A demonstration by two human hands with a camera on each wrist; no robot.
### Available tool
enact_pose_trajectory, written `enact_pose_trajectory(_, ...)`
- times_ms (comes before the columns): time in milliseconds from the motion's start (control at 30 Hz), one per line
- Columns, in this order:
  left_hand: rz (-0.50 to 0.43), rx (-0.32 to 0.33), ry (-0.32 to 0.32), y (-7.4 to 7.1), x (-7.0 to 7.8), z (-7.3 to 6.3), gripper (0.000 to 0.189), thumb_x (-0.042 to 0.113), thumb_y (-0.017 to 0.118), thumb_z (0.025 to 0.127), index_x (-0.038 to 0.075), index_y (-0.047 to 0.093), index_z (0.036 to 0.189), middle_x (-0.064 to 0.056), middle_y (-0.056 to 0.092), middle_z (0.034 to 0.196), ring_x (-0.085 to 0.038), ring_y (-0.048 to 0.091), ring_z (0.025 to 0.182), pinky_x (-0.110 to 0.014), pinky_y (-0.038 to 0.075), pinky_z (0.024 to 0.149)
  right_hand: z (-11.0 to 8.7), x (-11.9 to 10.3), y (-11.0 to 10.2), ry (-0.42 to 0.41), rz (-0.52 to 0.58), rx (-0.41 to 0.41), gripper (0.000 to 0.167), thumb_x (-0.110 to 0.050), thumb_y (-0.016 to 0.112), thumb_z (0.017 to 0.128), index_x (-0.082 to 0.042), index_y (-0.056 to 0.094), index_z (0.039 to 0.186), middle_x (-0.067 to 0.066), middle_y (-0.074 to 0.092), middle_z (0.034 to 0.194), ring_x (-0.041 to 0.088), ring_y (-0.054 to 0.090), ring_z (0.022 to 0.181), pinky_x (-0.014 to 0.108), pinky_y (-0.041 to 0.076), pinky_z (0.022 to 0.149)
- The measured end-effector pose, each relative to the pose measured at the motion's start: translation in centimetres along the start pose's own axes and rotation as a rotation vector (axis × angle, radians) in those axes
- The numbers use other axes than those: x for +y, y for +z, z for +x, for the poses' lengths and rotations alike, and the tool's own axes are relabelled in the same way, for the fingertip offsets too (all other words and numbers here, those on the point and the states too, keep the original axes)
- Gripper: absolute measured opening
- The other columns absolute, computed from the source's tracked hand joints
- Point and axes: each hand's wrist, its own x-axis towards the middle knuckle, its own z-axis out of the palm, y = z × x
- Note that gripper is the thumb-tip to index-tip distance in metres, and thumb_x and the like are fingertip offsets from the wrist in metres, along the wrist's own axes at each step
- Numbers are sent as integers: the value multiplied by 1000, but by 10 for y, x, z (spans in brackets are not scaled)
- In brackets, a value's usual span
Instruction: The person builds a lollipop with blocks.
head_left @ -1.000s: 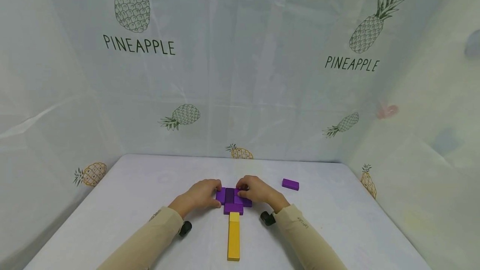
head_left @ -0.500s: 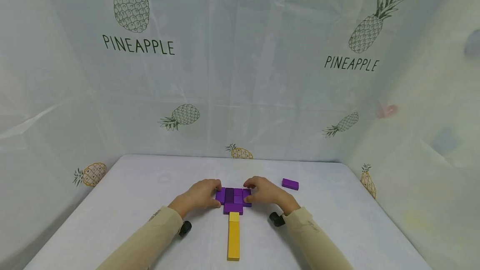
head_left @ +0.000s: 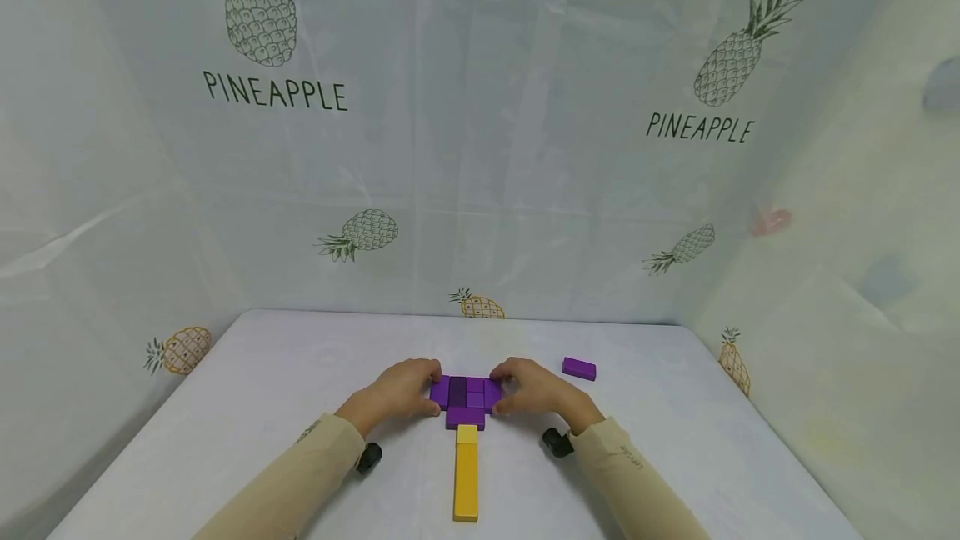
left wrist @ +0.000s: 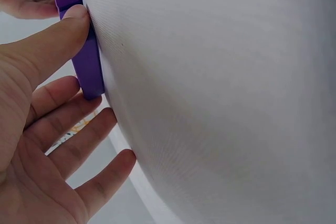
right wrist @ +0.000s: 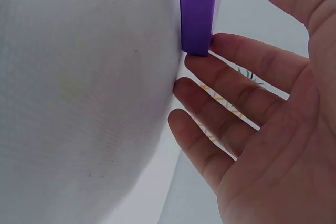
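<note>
Flat purple blocks form a cluster in the middle of the table in the head view. My left hand (head_left: 397, 387) pinches the left purple block (head_left: 440, 392), thumb on its near end and fingertips at its far end. On the other side, the right hand (head_left: 534, 386) spans the right purple block (head_left: 492, 394) in the same way. Between them lie a dark purple block (head_left: 457, 392) and two small purple blocks. One more purple block (head_left: 465, 417) lies crosswise in front. In the right wrist view, fingertips meet the end of the purple block (right wrist: 198, 14).
A small yellow block (head_left: 467, 434) and a long yellow bar (head_left: 466, 486) run from the cluster toward me. A lone purple block (head_left: 579, 368) lies back right on the white table (head_left: 300, 348). A pineapple-print curtain (head_left: 480, 148) hangs behind and at the sides.
My right hand has drawn back rightward from over the small blocks to the outer right block, uncovering the small ones. The left hand has stayed in place.
</note>
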Motion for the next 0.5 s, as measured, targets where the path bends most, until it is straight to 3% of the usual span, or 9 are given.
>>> enact_pose_trajectory(500,2,-8,-12,-1,1,-1,40,32,83,72,15,61,100,1,64,100,-18,57,90,-41,48,85,-7,13,-11,17,9,38,57,-36,76,77,-10,60,125,2,60,120,23,53,111,46,44,97)
